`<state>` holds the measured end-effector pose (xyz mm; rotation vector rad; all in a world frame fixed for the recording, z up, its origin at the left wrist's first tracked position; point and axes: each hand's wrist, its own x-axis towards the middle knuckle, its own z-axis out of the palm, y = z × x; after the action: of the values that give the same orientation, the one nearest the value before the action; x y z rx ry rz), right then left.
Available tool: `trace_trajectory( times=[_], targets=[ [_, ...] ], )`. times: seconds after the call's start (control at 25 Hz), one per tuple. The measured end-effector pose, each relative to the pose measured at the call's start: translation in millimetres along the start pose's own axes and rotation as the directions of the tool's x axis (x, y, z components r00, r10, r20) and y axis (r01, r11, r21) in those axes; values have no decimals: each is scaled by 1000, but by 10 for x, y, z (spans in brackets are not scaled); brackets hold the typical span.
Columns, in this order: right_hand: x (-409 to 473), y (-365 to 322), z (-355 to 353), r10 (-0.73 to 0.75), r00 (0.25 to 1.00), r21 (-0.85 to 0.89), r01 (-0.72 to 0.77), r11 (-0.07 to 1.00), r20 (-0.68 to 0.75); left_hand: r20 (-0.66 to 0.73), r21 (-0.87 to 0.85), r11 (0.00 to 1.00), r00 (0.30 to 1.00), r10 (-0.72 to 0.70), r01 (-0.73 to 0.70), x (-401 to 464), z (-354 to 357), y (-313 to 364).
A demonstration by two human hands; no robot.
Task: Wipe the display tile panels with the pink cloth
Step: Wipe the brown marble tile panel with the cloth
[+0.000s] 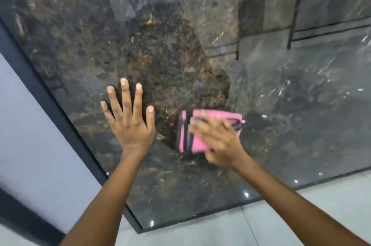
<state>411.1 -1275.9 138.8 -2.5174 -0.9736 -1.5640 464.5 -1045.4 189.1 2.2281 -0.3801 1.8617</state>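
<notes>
A large glossy dark marbled tile panel (180, 44) fills most of the view, with brown and grey veining and reflections. My left hand (128, 121) lies flat on the panel with its fingers spread and straight. To its right, my right hand (218, 141) presses a folded pink cloth (192, 135) with dark stripes against the panel; the hand is blurred with motion and its fingers lie across the cloth.
A dark metal frame (50, 101) runs along the panel's left and bottom edges. A pale wall (24, 135) lies left of it, and a light grey tiled floor (281, 221) below. Other panels and dark rails are reflected at the upper right.
</notes>
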Motion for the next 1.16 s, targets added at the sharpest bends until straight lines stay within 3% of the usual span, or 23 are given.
trace_trajectory(
  times=[0.04,0.08,0.16,0.24,0.32,0.36,0.4,0.48,0.56,0.64,0.68,0.72,0.76,0.8,0.84,0.88,0.92,0.96,1.04,1.08,1.12,1.16],
  targets=[
    [285,-31,-38,164,979,91,-153,984,-125,7,-18,1000,1000,-4,4,-4,-9,-7],
    [442,-66,2,238,953,145,-213,966,-189,5,-33,999,1000,-6,6,-4,-13,-22],
    [282,-196,286,102,976,79,-88,993,-190,16,-65,998,1000,-20,21,-84,-15,-31],
    [-401,-400,666,-214,974,-16,216,976,79,57,-71,997,998,-32,36,-382,-6,4],
    [-992,-575,796,-439,765,67,466,882,471,153,-38,998,988,-37,43,-964,-14,57],
    [-1108,-575,805,-503,692,121,523,844,517,190,-10,1000,981,-22,25,-1265,-12,59],
    [-1068,-513,784,-551,682,194,530,825,480,212,16,1000,977,2,-5,-1491,9,45],
    [-667,-270,607,-507,820,263,444,857,268,204,29,999,979,19,-25,-1689,94,-2],
    [-286,119,356,-249,968,102,250,963,-22,151,43,999,989,7,-13,-1635,174,6],
    [-438,300,313,107,982,-8,-110,994,-154,114,50,999,994,1,-7,-1653,212,15],
    [-708,225,380,251,953,-38,-261,965,-171,97,47,999,995,13,-18,-1695,222,16],
    [-1094,62,523,303,949,-97,-311,945,-92,83,44,999,996,22,-26,-1731,234,14],
    [-1520,-133,682,236,970,-127,-227,966,63,76,37,999,997,20,-23,-1753,246,1],
    [-1856,-276,744,47,959,-126,-12,992,280,74,28,999,997,19,-21,-1772,251,-20],
    [-2023,-319,743,-125,899,-81,174,981,419,66,31,999,997,29,-31,-1781,254,-36],
    [-1991,-275,747,-237,866,-76,299,951,440,61,47,998,997,43,-46,-1770,256,-40],
    [-1790,-225,751,-278,880,-110,343,933,385,67,58,997,997,49,-53,-1752,260,-42],
    [-1518,-204,741,-231,929,-134,278,951,289,85,51,997,995,47,-51,-1735,250,-49],
    [-1085,-277,787,15,995,-108,-4,994,102,106,15,998,993,58,-60,-1759,207,-62],
    [-1055,-383,864,49,993,-117,-36,992,106,112,8,998,992,63,-64,-1777,191,-59],
    [-1167,-520,970,-9,982,-141,36,989,191,117,6,998,991,58,-59,-1783,181,-48],
    [-1430,-661,1091,-154,929,-145,213,966,337,120,4,999,992,49,-49,-1779,174,-43]
  ],
)
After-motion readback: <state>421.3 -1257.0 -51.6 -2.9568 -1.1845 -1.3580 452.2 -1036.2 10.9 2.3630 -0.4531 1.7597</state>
